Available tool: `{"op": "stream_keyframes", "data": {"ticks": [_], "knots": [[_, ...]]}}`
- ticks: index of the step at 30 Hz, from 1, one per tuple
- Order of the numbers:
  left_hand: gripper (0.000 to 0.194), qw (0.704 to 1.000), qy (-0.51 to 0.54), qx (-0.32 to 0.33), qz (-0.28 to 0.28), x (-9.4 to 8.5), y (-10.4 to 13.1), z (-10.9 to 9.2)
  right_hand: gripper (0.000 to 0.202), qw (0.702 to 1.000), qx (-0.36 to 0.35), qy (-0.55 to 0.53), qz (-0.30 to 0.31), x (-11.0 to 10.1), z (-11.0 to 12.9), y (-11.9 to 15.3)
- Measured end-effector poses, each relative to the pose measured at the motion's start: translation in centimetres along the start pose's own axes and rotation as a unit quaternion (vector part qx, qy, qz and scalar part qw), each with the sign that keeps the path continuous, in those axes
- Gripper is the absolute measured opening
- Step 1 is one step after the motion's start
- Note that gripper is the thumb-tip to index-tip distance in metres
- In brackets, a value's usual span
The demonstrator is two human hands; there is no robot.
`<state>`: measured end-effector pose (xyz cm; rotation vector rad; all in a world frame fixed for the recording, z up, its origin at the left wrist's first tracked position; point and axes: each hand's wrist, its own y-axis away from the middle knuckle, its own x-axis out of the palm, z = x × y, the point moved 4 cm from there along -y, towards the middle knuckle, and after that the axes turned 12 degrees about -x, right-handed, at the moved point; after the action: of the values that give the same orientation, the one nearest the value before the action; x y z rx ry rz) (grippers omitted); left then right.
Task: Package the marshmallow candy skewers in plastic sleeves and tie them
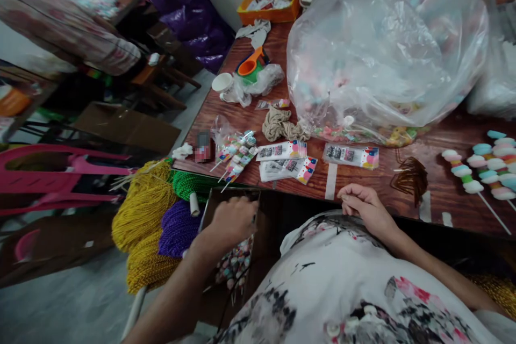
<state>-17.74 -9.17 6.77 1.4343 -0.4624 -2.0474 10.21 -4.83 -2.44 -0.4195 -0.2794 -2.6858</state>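
Note:
My left hand (234, 220) hangs over an open cardboard box (255, 220) below the table edge, its back toward me. Its fingers bend down out of sight, so its grip is hidden. Wrapped marshmallow skewers (234, 266) lie in that box. At the table's front edge, my right hand (365, 207) is loosely closed, and nothing shows in it. Printed clear packets (288, 164) lie beyond my hands, with another packet (351, 156) just ahead of the right one. Several bagged marshmallow skewers (237, 153) rest at the table's left corner.
A big clear bag of marshmallows (387, 48) covers the table's back. Unwrapped skewers (494, 164) lie at right, near brown twist ties (411, 177). Yellow cord bundles (143, 209) and a pink chair (40, 172) stand left. Another person (68, 27) works behind.

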Motion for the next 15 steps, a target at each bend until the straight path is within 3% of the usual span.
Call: {"op": "stream_keyframes", "data": {"ticks": [2,4,6,8,11,15], "knots": [[0.033,0.976,0.084,0.187,-0.075,-2.6,-0.8,-5.8,0.021,0.998,-0.041,0.037,-0.011,0.0,1.0,0.2],[0.03,0.928,0.122,0.301,-0.183,-6.0,-2.2,-12.2,0.02,0.984,-0.129,0.116,-0.034,-0.3,2.8,0.8],[0.026,0.9,0.114,0.326,-0.267,-8.6,-4.2,-17.8,0.014,0.945,-0.232,0.222,-0.058,-1.1,4.6,1.9],[0.023,0.9,0.09,0.308,-0.296,-9.8,-6.1,-21.8,0.013,0.898,-0.294,0.316,-0.081,-2.7,5.4,3.5],[0.022,0.9,0.054,0.311,-0.301,-9.4,-8.2,-24.2,0.016,0.866,-0.288,0.376,-0.162,-6.4,4.7,6.1],[0.024,0.901,0.086,0.304,-0.298,-8.4,-9.9,-22.5,0.013,0.863,-0.231,0.371,-0.253,-9.7,3.1,7.6]]}}
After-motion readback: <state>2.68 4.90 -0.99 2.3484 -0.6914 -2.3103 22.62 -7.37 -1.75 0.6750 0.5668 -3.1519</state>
